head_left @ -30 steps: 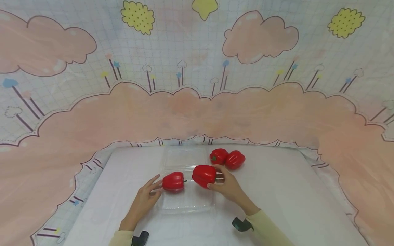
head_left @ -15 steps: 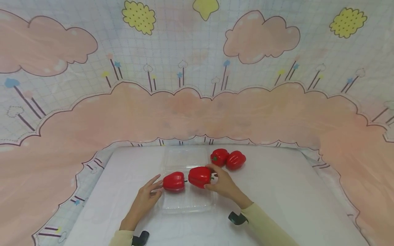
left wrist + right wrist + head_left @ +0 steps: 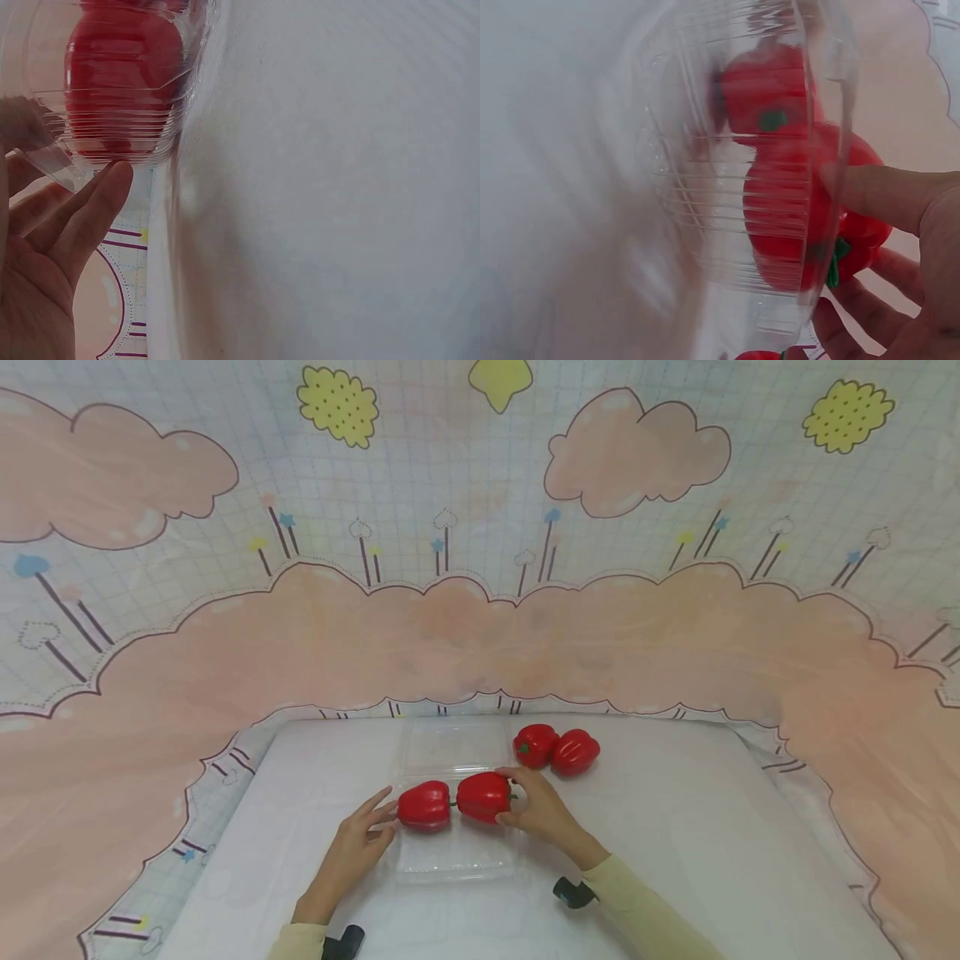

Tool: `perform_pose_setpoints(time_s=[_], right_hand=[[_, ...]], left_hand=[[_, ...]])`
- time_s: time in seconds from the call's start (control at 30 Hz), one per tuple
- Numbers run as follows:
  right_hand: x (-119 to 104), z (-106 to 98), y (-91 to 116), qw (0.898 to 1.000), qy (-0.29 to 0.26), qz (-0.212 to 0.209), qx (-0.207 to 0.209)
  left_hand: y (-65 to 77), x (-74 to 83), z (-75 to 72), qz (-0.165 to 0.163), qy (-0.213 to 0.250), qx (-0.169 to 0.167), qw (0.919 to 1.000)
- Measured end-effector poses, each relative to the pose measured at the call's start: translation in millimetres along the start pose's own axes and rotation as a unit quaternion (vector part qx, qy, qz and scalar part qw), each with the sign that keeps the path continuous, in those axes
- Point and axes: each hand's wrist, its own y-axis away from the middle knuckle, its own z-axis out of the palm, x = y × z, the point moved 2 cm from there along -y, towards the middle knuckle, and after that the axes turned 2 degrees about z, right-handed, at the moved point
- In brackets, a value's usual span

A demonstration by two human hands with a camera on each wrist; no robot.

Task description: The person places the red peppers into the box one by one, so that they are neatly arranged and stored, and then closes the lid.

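Observation:
A clear plastic clamshell box (image 3: 457,858) lies spread out, its lid part (image 3: 454,748) toward the back. Inside its near half sits one red bell pepper (image 3: 423,806), stem pointing right. Beside it, my right hand (image 3: 547,814) grips a second red bell pepper (image 3: 482,797) between thumb and fingers near the stem end; the right wrist view shows this pepper (image 3: 866,217) partly below the box rim. On the other side, my left hand (image 3: 356,843) has loosely extended fingers; in the left wrist view its fingertips (image 3: 118,176) touch the ribbed box wall.
Two more red bell peppers (image 3: 536,745) (image 3: 575,752) lie close together behind the right hand, right of the lid. A white table surface (image 3: 675,843) surrounds the box. Behind it hangs a cartoon-printed cloth (image 3: 480,643). Dark wrist devices (image 3: 574,892) sit at both cuffs.
My right hand has moved left and slightly down with its bell pepper, bringing it close against the first one in the box. The left hand has stayed in place.

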Motion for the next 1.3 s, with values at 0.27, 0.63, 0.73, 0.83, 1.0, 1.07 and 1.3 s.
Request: perform_pose_setpoints(time_s=[0.27,0.63,0.73,0.83,1.0,1.07,1.3], right_hand=[[2.1,9.2,-2.7,0.999,0.048,-0.005,0.015],[-1.3,9.5,-1.0,0.995,0.098,-0.020,0.021],[-0.3,10.6,-0.6,0.995,0.099,-0.016,0.014],[-0.8,10.4,-0.2,0.996,0.091,-0.011,0.011],[-5.1,5.9,1.7,0.998,0.067,-0.002,0.011],[-6.3,3.6,3.5,0.998,0.055,0.003,0.007],[-11.5,-11.5,11.9,1.000,-0.026,0.007,0.009]], left_hand=[[0.0,-0.3,1.4,0.010,-0.002,0.006,0.9999],[-1.1,-1.7,1.8,0.011,0.004,0.002,0.9999],[-0.9,-2.9,1.7,0.008,0.000,0.001,1.0000],[-1.5,-3.5,1.5,0.009,-0.004,0.001,1.0000],[-2.7,-2.2,0.2,0.016,0.001,0.003,0.9999],[-2.2,-1.3,-0.4,0.016,0.001,0.005,0.9999],[-0.6,-2.0,0.3,0.018,0.000,0.006,0.9998]])
